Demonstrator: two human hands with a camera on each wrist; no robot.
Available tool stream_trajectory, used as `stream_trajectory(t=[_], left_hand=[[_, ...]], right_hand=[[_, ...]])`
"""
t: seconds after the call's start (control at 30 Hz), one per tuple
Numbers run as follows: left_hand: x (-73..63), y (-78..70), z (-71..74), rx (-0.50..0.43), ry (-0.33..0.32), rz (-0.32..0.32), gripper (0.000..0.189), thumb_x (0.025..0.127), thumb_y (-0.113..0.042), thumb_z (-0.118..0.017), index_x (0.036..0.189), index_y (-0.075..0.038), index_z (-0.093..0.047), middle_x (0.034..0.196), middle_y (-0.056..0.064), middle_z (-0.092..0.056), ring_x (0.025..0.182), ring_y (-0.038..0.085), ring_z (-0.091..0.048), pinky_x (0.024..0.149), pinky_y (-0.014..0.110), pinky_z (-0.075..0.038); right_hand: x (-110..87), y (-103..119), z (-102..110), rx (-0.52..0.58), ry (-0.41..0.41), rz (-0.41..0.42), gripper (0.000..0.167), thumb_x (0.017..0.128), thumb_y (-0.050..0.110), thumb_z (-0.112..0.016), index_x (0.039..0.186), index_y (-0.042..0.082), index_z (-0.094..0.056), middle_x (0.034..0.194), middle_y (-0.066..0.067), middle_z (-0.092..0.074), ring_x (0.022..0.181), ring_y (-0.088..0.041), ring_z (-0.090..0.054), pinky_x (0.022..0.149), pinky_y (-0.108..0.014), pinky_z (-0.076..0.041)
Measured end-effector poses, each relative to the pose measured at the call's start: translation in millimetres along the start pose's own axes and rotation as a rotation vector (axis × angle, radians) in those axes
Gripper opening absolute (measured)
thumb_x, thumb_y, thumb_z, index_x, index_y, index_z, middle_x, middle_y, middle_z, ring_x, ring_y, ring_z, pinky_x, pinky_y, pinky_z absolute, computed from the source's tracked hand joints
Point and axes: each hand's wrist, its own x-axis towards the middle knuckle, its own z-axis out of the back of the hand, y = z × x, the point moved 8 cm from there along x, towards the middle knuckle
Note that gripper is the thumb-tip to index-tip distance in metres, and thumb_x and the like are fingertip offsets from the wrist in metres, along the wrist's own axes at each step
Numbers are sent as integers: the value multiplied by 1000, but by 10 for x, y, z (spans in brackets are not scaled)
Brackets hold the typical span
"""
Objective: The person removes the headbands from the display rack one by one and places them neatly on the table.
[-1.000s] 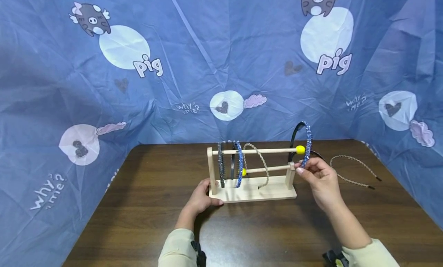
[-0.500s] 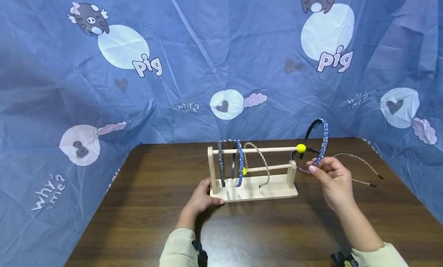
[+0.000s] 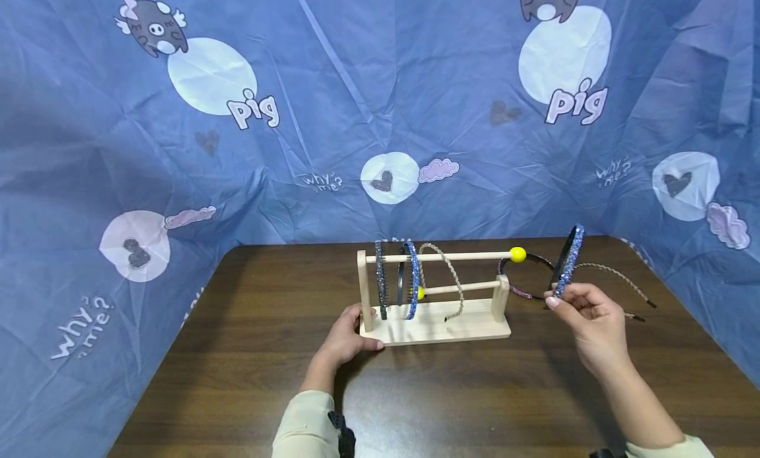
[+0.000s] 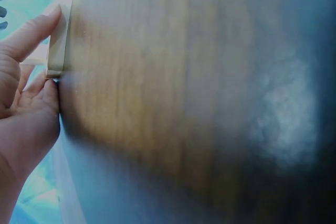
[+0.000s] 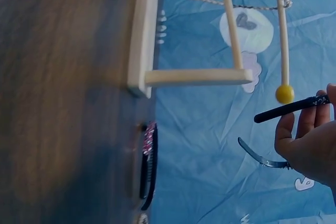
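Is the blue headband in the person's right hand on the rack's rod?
No, the right hand holds the blue headband clear of the top rod, beyond its yellow tip.

- Behind your left fingers (image 3: 351, 313), you wear a pale cream-green left sleeve (image 3: 305, 424).
- On its thumb side, there is a black device (image 3: 346, 439).
- Behind your right fingers (image 3: 584, 291): pale right sleeve (image 3: 671, 449), partly visible.

Part of the left hand (image 3: 344, 338) was hidden behind the left end of the rack (image 3: 436, 326). The right hand (image 3: 600, 329) covered some of the braided headband (image 3: 614, 273) lying at the far right. In the right wrist view, the blue headband's (image 3: 569, 263) curve was out of sight. The table (image 4: 157, 77) looked blurred from the left wrist, and the near right sleeve (image 3: 671, 449) was cut off.
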Motion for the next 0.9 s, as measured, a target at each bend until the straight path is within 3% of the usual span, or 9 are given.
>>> stream_trajectory(t=[0.1,0.27,0.4,0.63,0.9], left_hand=[[0,-5,7,-7,-3,5,62,56,1,-84,112,2,-57,121,19,-47,107,32,-49,95,45,-36],[-4,-8,11,-8,-5,1,62,55,2,-84,112,2,-57,120,20,-48,105,32,-49,94,46,-36],[-4,-6,5,-4,-5,4,63,56,1,-84,112,1,-57,121,20,-47,106,32,-49,94,46,-36],[-4,2,14,-13,-9,-5,60,55,3,-84,109,0,-58,118,19,-48,103,31,-51,93,46,-38],[0,8,-1,-12,3,4,61,56,1,-85,111,0,-57,119,19,-48,103,30,-51,92,44,-38]], right_hand=[[-39,-21,62,-47,-27,0,22,77,-28,-51,87,-10,-59,84,-8,-67,75,-14,-63,65,-19,-50],[-124,-92,185,-217,-96,-45,23,74,-25,-57,88,-7,-65,77,-1,-65,66,-7,-56,57,-15,-46],[-193,-149,255,-288,-99,-77,25,73,-25,-59,88,-6,-67,78,1,-65,67,-6,-57,57,-15,-46],[-273,-255,289,-372,38,-117,19,75,-21,-62,91,-12,-66,84,-1,-66,75,-7,-59,61,-16,-47],[-293,-355,388,-656,218,-181,17,75,-11,-68,92,-8,-68,85,-3,-66,72,-6,-57,57,-21,-46]])
